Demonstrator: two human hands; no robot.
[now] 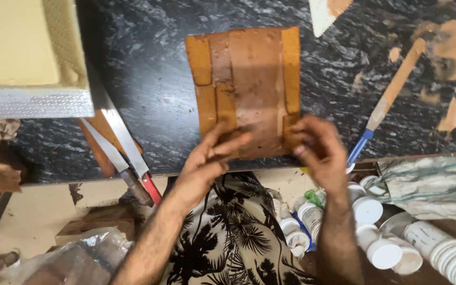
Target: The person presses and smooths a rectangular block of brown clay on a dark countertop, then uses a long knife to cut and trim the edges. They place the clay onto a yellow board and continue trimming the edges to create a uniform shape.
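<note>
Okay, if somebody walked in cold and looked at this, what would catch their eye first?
Probably the brown leather piece with orange strips, flat on the dark marbled counter, with the left hand and right hand pressing its near edge. Next, long blades to the left and white-capped bottles at lower right.

We see a brown cake slab (249, 89) lying flat on the dark speckled counter (154, 79). Our left hand (209, 155) rests its fingers on the slab's near edge, and our right hand (317, 148) pinches the near right corner. Two long knives (120, 142) lie to the left, a blue-handled brush (386, 105) to the right, and white-capped bottles (376, 232) stand below.
</note>
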